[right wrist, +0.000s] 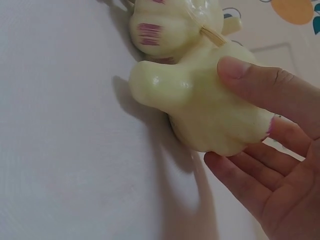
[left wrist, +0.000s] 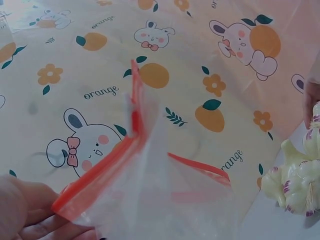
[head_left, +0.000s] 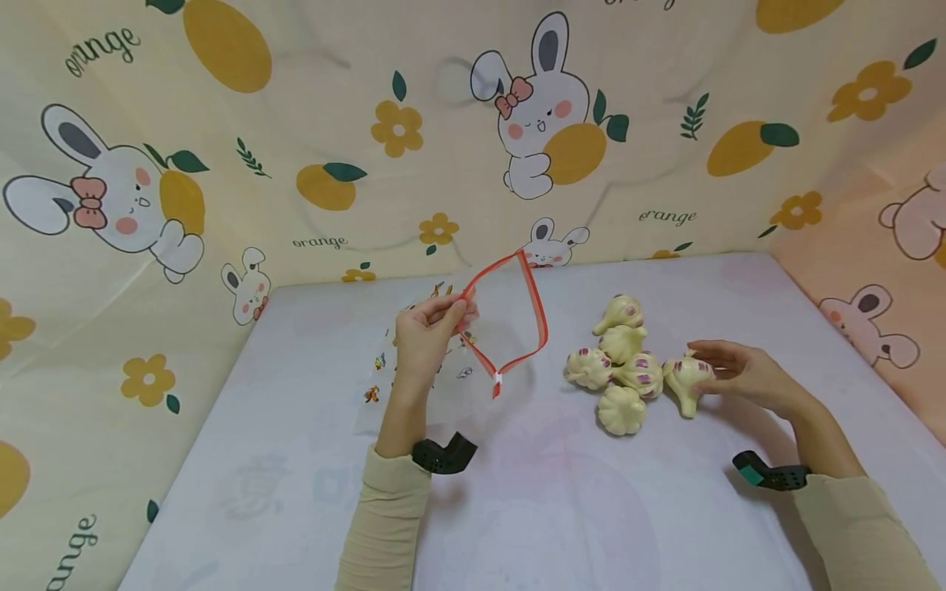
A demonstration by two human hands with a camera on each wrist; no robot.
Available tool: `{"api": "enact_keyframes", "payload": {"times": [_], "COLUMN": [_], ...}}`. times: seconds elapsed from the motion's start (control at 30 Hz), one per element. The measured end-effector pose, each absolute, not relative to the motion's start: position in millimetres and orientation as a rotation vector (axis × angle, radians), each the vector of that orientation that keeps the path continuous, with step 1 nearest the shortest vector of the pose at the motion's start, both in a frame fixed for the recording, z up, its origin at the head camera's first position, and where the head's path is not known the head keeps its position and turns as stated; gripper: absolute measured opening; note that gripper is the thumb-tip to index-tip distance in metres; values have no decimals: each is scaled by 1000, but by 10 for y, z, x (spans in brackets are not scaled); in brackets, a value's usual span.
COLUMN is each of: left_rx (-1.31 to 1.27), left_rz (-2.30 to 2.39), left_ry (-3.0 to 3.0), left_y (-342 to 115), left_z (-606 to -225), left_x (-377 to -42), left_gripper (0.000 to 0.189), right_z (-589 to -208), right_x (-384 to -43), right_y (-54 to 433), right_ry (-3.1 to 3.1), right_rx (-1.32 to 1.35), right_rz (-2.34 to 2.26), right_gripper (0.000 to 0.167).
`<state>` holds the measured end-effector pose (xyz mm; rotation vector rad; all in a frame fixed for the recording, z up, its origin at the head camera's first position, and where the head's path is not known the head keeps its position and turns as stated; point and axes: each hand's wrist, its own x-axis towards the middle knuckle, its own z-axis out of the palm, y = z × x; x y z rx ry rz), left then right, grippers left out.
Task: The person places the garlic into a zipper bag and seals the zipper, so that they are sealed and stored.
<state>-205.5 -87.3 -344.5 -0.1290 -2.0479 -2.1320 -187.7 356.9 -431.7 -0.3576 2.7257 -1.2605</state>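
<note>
In the head view, my left hand [head_left: 429, 336] pinches the edge of a clear zip bag [head_left: 493, 379] with a red zipper strip and small coloured prints. Its mouth gapes wide toward the right, and a white slider sits at the lower corner. My right hand [head_left: 750, 377] grips a cream garlic bulb [head_left: 687, 379] with purple streaks, its stem pointing down toward me. In the right wrist view, the thumb [right wrist: 237, 70] lies on one side of this bulb [right wrist: 200, 95] and the fingers on the other. Several more garlic bulbs [head_left: 621, 410] lie clustered just left of it.
A white-covered table [head_left: 517, 517] carries everything. Behind it hangs a cream cloth [head_left: 443, 74] printed with rabbits and oranges, which also runs along the left and right sides. The bag's lower part [head_left: 377, 419] trails on the tabletop beside the left forearm.
</note>
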Motion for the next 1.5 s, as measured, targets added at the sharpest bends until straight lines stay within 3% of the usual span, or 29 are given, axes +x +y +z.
{"api": "enact_keyframes", "payload": {"times": [0.53, 1.3, 1.5], "left_rx": [-119, -131, -131], "left_rz": [-2153, -2137, -2136], "left_ry": [-2028, -2034, -2043], "left_y": [-873, -869, -871], "left_z": [-3453, -3467, -3458], "left_x": [-2063, -2073, -2060], "left_gripper": [21, 21, 20], "right_z": [-4194, -4055, -4015], "right_x": [-1879, -1955, -1973], "right_y": [3615, 3609, 3551], "right_ry": [2779, 2810, 2844], "right_rx": [-286, -262, -231], "right_rz": [-1221, -1487, -1449], "right_gripper": [63, 47, 52]}}
